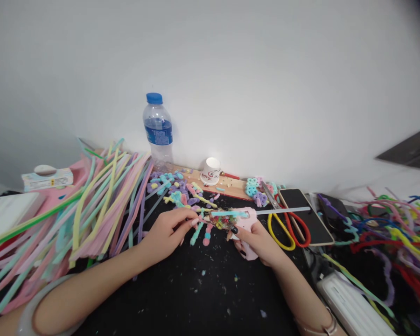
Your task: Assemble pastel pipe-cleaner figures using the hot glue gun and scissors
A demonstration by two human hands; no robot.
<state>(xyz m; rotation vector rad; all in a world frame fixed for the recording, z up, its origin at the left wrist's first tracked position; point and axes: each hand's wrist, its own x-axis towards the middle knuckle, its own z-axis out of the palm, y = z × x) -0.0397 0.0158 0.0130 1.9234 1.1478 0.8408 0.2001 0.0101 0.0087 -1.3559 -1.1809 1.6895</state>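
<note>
In the middle, the left hand (166,233) pinches a small fuzzy pink piece (201,218); the right hand (261,240) grips a pale-pink plastic glue gun (251,218); speckled black table (196,298) spreads below, plain white wall (248,93) above

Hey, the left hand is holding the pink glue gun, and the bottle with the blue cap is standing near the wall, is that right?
Not quite: the head view shows the right hand holding the pink glue gun, not the left. The bottle with the blue cap does stand near the wall.
</note>
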